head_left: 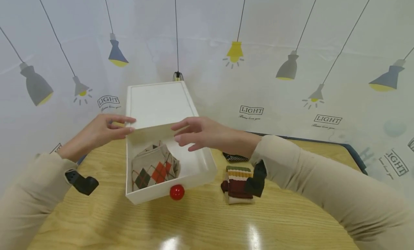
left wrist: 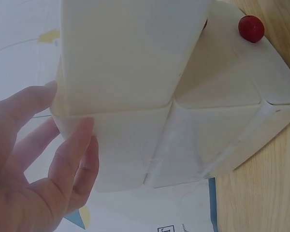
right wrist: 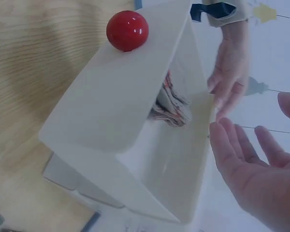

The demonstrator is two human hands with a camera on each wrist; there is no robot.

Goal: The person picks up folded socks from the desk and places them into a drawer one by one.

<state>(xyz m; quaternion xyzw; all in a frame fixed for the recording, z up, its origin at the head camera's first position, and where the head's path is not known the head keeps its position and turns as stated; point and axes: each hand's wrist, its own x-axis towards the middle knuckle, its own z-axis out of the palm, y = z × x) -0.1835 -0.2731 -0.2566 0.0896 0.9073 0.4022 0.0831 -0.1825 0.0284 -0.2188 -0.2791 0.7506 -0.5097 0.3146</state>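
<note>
A white drawer (head_left: 191, 181) stands pulled out of a small white drawer unit (head_left: 158, 102), with a red ball knob (head_left: 176, 192) at its front. Inside, toward the left wall, lies a folded argyle sock (head_left: 156, 167) in beige, red and dark green. My left hand (head_left: 108, 129) touches the unit's left front edge; in the left wrist view its fingertips (left wrist: 89, 123) rest at a corner, fingers relaxed. Above the drawer's right rear part, my right hand (head_left: 202, 133) hovers with loosely bent fingers and nothing in them. In the right wrist view its fingertips are right at the drawer's rim.
On the wooden table (head_left: 200, 225), right of the drawer, lie folded striped socks (head_left: 239, 183) in maroon, yellow and green. A black-and-white patterned folded piece (head_left: 235, 157) sits behind them, partly under my right forearm. A wall covering (head_left: 207, 19) printed with lamps hangs close behind.
</note>
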